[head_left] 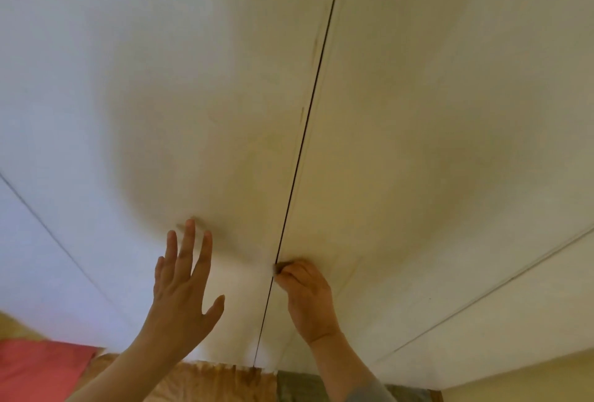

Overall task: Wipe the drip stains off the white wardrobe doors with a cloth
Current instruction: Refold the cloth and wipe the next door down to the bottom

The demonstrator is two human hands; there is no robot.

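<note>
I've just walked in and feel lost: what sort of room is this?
Probably a bedroom: white wardrobe doors fill the view, split by a dark gap, and red fabric, perhaps bedding, lies low left.

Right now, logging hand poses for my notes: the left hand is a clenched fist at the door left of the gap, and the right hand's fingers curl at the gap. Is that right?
Not quite. The head view shows the left hand open, fingers spread, at the door left of the gap. The right hand does curl at the gap.
</note>
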